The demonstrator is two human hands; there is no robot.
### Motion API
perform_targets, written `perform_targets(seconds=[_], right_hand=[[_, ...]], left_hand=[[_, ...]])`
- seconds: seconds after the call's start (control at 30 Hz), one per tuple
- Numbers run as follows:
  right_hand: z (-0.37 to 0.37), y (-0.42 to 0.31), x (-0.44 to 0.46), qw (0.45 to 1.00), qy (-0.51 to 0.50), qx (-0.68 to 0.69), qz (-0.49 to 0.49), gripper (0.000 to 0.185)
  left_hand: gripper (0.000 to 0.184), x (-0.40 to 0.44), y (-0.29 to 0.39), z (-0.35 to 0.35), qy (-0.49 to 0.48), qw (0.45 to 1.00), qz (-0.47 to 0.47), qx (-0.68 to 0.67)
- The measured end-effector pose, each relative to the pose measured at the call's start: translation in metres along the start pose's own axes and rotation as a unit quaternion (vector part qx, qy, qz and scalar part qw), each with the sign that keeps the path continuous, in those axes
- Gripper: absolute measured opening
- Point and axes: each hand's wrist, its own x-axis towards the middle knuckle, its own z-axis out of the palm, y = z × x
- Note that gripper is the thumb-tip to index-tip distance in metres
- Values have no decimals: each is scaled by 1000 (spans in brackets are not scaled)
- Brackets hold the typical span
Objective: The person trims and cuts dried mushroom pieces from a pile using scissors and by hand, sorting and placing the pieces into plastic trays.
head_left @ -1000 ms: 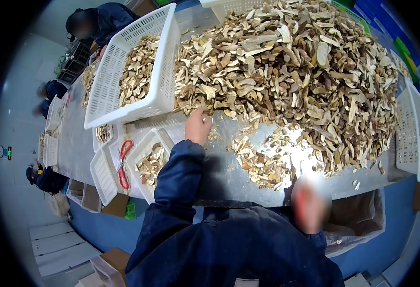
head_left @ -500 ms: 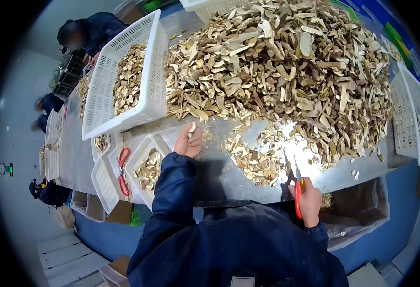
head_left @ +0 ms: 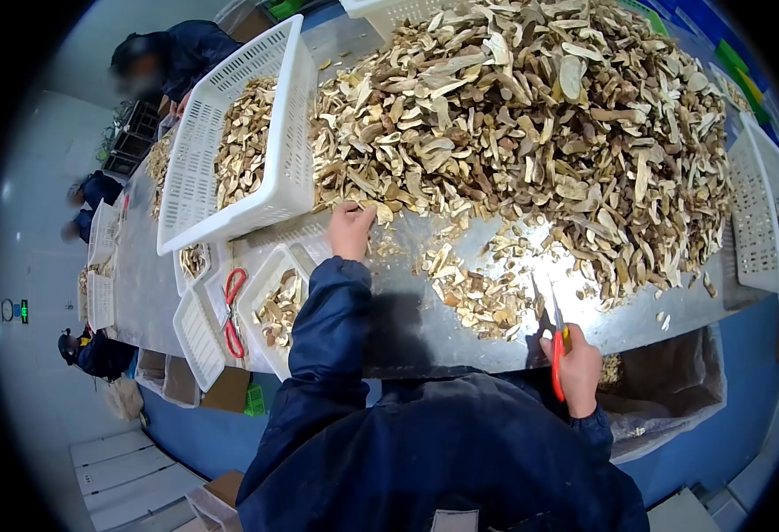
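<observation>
My left hand [head_left: 350,232] is at the near edge of a large pile of dried mushroom slices [head_left: 514,133], beside the corner of a white slotted basket [head_left: 288,168]. Its fingers are bent and drawn together against the slices; what lies between the fingertips is hidden. Red-handled scissors [head_left: 558,363] are in my right hand [head_left: 579,371], near the table's front edge, with the blades pointing away from me over the metal. Just left of the blades lies a low heap of small mushroom pieces [head_left: 478,297].
On the left, a white tray [head_left: 246,306] holds mushroom pieces, next to red-handled scissors [head_left: 233,310] and another white tray [head_left: 196,341]. A white basket [head_left: 766,213] stands far right. Below the table's right edge is a lined bin [head_left: 673,390]. A co-worker [head_left: 177,58] works beyond the basket.
My left hand has moved forward to the pile's edge; the pale mushroom slice it held up is out of sight. My right hand still holds the scissors in nearly the same place.
</observation>
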Motion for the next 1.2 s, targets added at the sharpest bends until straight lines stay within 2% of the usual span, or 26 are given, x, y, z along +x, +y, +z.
perform_targets(seconds=[0.03,0.13,0.17,0.23,0.3,0.33,0.4,0.47,0.5,0.53,0.6,0.73,0.87,0.97,1.1,1.2], right_hand=[[-1,-1,0,1000,0,-2,-1,36],[-3,-4,0,1000,-4,-20,-7,38],[-3,-3,0,1000,-5,-24,-7,38],[-3,-2,0,999,-6,-32,-7,38],[-6,-5,-1,999,-17,33,17,38],[-8,-7,-2,997,-24,64,30,38],[-12,-19,-6,994,-30,108,-13,39],[-19,-39,-6,985,-94,138,-41,50],[-14,-42,-7,983,-84,143,-82,53],[-10,-50,-8,979,-74,147,-124,56],[-15,-69,-7,974,-126,126,-141,60],[-6,-79,-3,970,-103,155,-156,62],[-3,-80,-2,969,-125,168,-134,58],[-3,-83,-2,963,-182,179,-85,51],[3,-82,-3,965,-193,166,-68,43],[4,-79,-2,965,-194,161,-67,42]], left_hand=[[50,0,6,4,17,994,20,105],[52,-6,17,19,53,981,72,171],[47,-3,9,22,58,977,95,182],[40,-9,17,16,-23,999,24,-36],[29,-27,38,6,-100,962,-69,-244],[28,-39,50,4,-121,947,-99,-282],[27,-64,68,4,-166,906,-163,-355],[22,-91,83,8,-197,892,-142,-381],[20,-103,91,10,-213,884,-131,-394],[18,-113,99,12,-224,877,-129,-404],[13,-130,114,16,-247,863,-127,-423],[7,-155,127,21,-338,830,-156,-417],[7,-171,118,28,-354,830,-166,-398],[9,-174,108,29,-355,840,-164,-375],[10,-170,102,25,-363,848,-174,-346],[10,-164,90,24,-369,833,-201,-360]])
